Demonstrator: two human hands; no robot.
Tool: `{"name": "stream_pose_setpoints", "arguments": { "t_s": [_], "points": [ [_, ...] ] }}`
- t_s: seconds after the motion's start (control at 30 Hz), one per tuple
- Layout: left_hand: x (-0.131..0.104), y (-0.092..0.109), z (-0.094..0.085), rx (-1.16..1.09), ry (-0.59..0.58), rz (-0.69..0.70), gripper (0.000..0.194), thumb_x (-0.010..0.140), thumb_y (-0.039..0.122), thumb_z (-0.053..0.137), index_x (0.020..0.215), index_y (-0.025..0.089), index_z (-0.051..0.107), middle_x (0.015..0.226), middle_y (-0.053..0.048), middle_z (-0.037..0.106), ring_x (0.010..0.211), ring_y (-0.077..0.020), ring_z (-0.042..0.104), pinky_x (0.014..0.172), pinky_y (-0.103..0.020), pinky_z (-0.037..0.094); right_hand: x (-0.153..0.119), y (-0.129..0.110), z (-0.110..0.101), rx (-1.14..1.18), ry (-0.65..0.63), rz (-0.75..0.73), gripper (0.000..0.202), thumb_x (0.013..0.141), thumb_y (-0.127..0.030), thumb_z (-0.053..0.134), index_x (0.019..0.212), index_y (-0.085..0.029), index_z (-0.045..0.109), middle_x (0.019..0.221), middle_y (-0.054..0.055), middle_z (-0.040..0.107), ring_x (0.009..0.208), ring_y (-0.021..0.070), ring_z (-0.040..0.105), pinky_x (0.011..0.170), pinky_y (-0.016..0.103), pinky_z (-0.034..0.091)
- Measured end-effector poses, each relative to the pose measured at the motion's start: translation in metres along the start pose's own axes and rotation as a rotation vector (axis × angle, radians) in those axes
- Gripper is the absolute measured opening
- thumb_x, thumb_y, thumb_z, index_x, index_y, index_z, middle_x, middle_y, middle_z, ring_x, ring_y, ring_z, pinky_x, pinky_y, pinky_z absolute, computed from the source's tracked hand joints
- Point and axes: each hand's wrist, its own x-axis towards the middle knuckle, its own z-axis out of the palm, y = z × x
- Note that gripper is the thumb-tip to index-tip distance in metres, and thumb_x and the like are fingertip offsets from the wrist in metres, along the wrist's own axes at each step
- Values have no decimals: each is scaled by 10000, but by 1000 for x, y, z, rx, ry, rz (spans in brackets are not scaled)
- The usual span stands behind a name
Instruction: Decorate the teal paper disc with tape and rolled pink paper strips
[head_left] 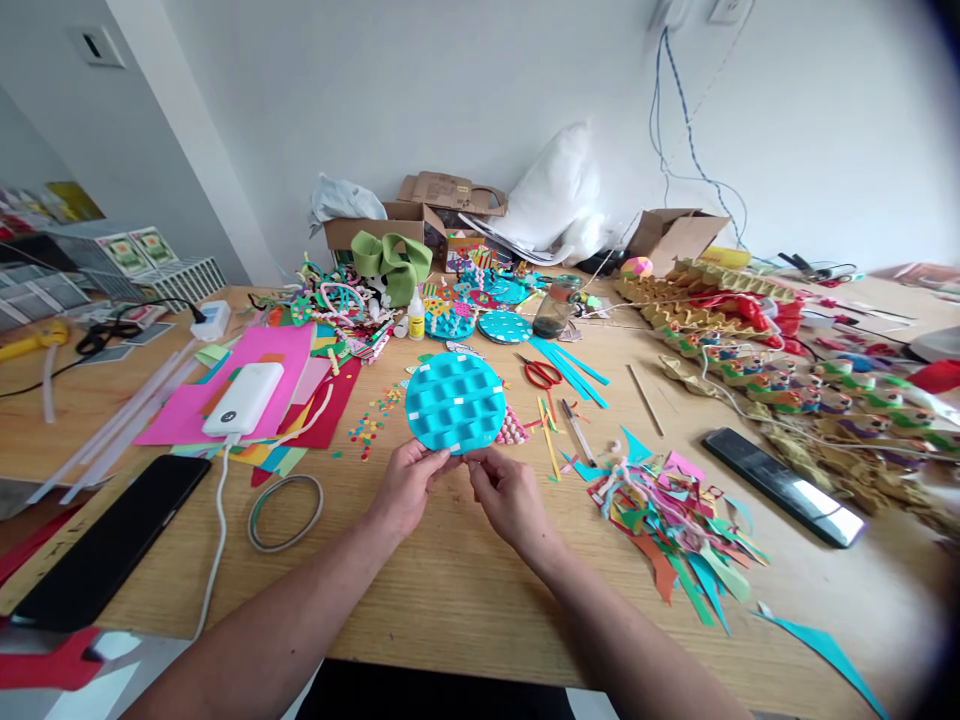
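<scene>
A round turquoise paper disc [455,403] with folded pockets in rows and small white patches is held up above the table. My left hand [409,490] is closed on its lower edge, thumb toward the front. At the lower edge, just to the right, my right hand [514,497] is pinched, fingertips touching the disc; the exact grip is partly hidden. Behind the disc lie a patch of pink beads [513,427] and red-handled scissors [541,373]. Two similar turquoise discs, one plain-dotted [505,326] and one covered with decorations [450,324], rest farther back.
Paper scraps [679,520] are heaped at the right near a phone [784,485]. A pen [578,432] lies behind my right hand. To the left are a tape roll [286,546], a white power bank [244,398] with a cable, and another phone [112,540]. A glue bottle [416,316] stands upright.
</scene>
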Motion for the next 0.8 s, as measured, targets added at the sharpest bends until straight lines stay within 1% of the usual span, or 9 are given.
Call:
{"name": "stream_pose_setpoints", "arguments": {
  "t_s": [0.13, 0.33, 0.53, 0.67, 0.8],
  "points": [
    [0, 1, -2, -63, 6, -44, 232, 652, 219, 753, 867, 144, 714, 920, -59, 743, 895, -194, 670, 881, -325, 485, 0, -1, 1, -9, 16, -20, 229, 867, -229, 431, 858, -162, 649, 562, -8, 538, 505, 116, 494, 517, 213, 346],
    [1, 1, -2, -109, 23, -71, 252, 631, 205, 766, 865, 132, 708, 909, -68, 740, 854, -184, 675, 857, -315, 483, 2, 1, 5, -2, 41, -47, 222, 887, -239, 421, 828, -159, 619, 613, 4, 586, 524, 112, 512, 529, 208, 343],
    [-1, -3, 1, -126, 29, -110, 239, 600, 219, 781, 810, 128, 710, 845, -69, 738, 816, -181, 672, 821, -297, 486, 0, 0, 10, 13, 13, -70, 220, 894, -240, 432, 849, -159, 631, 656, 14, 623, 548, 112, 541, 535, 202, 353],
    [-1, -4, 2, -129, 33, -94, 232, 600, 214, 781, 806, 130, 714, 828, -62, 737, 805, -166, 668, 814, -277, 482, -1, 1, 11, 7, 17, -65, 209, 882, -234, 441, 835, -153, 628, 640, 17, 623, 533, 113, 541, 525, 203, 355],
    [-1, -2, 2, -125, 23, -59, 232, 626, 217, 770, 835, 130, 718, 861, -65, 737, 834, -168, 667, 846, -293, 480, 1, 2, 9, 6, 49, -51, 197, 865, -222, 444, 829, -148, 624, 640, 21, 621, 535, 115, 540, 511, 202, 350]
  ]
}}
